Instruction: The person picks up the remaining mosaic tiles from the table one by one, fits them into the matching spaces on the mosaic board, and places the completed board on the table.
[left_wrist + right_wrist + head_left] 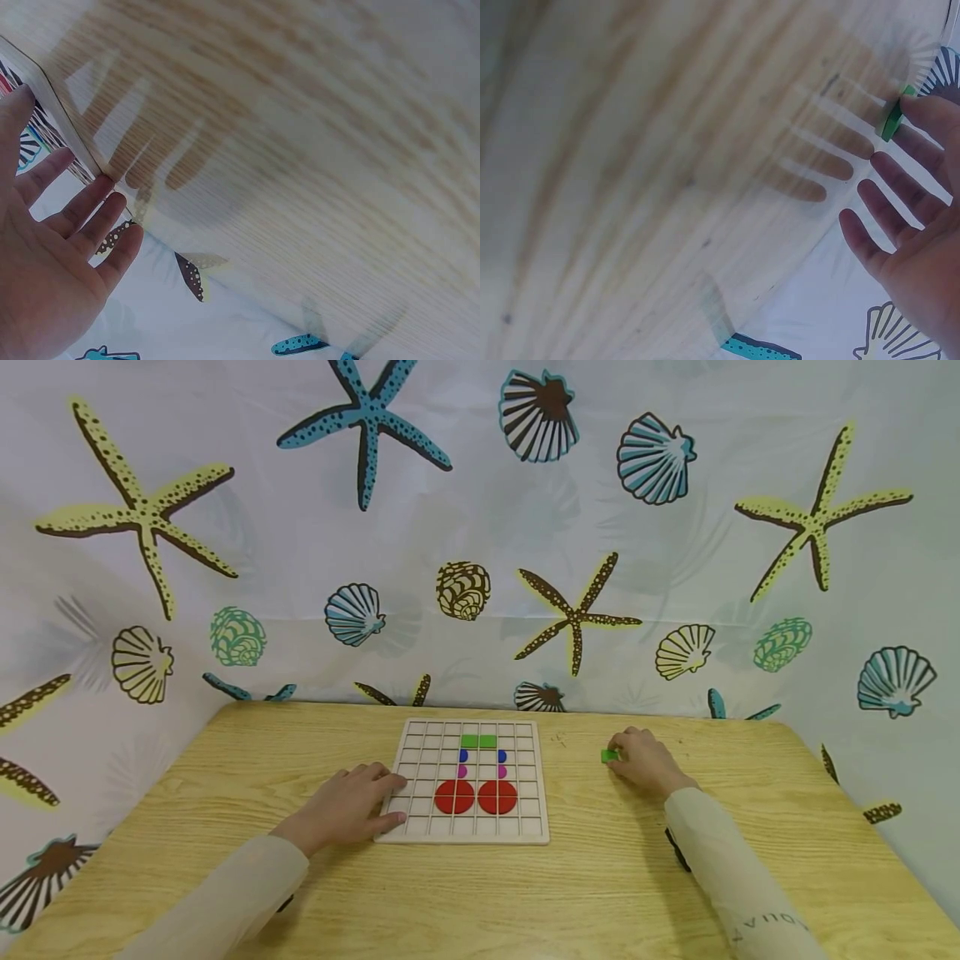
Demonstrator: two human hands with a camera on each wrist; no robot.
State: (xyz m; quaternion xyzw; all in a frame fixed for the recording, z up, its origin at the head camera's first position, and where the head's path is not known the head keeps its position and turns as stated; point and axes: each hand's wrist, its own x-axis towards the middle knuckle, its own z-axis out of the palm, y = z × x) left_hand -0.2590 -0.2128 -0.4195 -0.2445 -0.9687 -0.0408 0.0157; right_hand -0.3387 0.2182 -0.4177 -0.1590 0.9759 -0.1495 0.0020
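Observation:
A pale wooden grid board (427, 839) lies on the table, bearing green squares (478, 741), blue half-rounds (463, 756), pink half-rounds (462, 772) and two large red discs (454, 797) made of pieces. My left hand (348, 806) rests at the board's left edge, fingertips and thumb on it, fingers spread and fairly straight in the left wrist view. To the right of the board, my right hand (645, 760) pinches a small green square piece (895, 116) between thumb and index finger, close to the tabletop. The other right fingers are loosely extended.
The wooden table (480, 902) has a glossy surface with wood grain. Behind it and along both sides hangs a white cloth (465, 518) printed with starfish and shells.

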